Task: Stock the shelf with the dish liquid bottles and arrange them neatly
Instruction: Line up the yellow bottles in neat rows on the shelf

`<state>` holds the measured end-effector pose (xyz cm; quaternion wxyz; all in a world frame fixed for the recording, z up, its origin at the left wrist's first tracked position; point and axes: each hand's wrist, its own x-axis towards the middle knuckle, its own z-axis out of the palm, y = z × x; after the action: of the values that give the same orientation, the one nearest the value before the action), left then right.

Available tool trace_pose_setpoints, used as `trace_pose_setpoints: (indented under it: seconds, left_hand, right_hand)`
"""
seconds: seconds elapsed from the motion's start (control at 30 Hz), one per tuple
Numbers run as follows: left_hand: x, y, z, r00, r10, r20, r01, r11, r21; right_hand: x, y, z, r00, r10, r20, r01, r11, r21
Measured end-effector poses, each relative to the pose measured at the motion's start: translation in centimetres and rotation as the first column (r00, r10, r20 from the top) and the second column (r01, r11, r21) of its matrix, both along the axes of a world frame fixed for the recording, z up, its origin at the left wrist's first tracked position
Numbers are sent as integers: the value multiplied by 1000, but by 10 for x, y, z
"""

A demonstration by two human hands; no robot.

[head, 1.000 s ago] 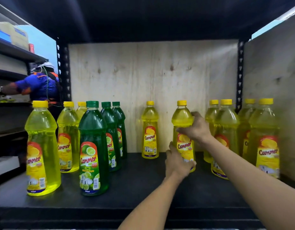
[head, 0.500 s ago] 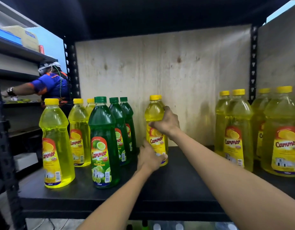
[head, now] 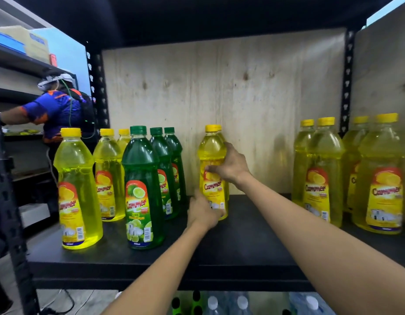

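A yellow dish liquid bottle point(head: 211, 153) stands upright mid-shelf, right in front of a second yellow bottle whose cap barely shows behind it. My right hand point(head: 230, 165) wraps its upper body from the right. My left hand point(head: 202, 212) grips its base from the left. To the left stands a row of three green lime bottles point(head: 142, 189), then three yellow bottles point(head: 77, 189). On the right stand several more yellow bottles point(head: 319, 173). All rest on the black shelf board point(head: 242, 242).
A plywood back panel point(head: 242, 98) and side panel close the shelf. Black steel uprights point(head: 99, 92) frame it. A person in a blue shirt point(head: 53, 110) works at the neighbouring rack on the left. Clear-capped bottles point(head: 242, 303) show on the level below.
Both hands have slid the held yellow bottle leftward, from near the right group to in front of the lone yellow bottle beside the green row. A wide gap opened on the right.
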<state>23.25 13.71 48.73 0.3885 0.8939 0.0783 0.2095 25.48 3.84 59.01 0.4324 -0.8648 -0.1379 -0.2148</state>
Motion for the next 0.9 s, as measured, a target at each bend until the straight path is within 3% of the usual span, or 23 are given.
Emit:
trace_pose_setpoints:
  seconds: [0.03,0.1,0.17,0.2,0.27,0.33,0.43,0.5,0.57,0.73,0.9]
  left_hand:
    - [-9,-10,3,997,60,44,-61,998,14]
    - [-31,-34,7,931,152,333,-183,981,64]
    - [-48,-63,13,786,62,615,-175,976,126]
    - [-50,-79,15,759,-34,650,-93,983,161]
    - [-42,-108,22,828,-241,507,185,970,159]
    - [-27,-133,24,887,-390,246,408,912,-26]
    - [-7,-158,20,873,-487,-23,475,862,-178]
    - [-2,-168,15,859,-509,-61,494,853,-168]
    - [3,-175,11,843,-534,-65,518,839,-167]
    - [6,-187,9,808,-589,-27,576,799,-175]
    - [-11,-167,15,832,-550,75,554,815,-171]
  right_hand:
    - [-8,-9,3,1000,13,-16,-13,1000,-18]
    - [-26,-36,11,999,-27,40,29,998,-50]
    - [-43,-72,19,954,-188,233,210,975,-70]
    - [-49,-91,23,900,-293,322,330,942,-64]
    - [-57,-126,28,758,-497,423,548,837,2]
    - [-56,-157,29,677,-633,375,653,752,89]
    - [-44,-191,24,776,-622,104,610,782,123]
    - [-37,-206,19,860,-510,-31,509,848,147]
    - [-33,-213,14,888,-456,-66,460,873,161]
    - [-37,-213,7,890,-453,48,448,889,93]
    - [-51,-201,7,943,-312,116,310,950,40]
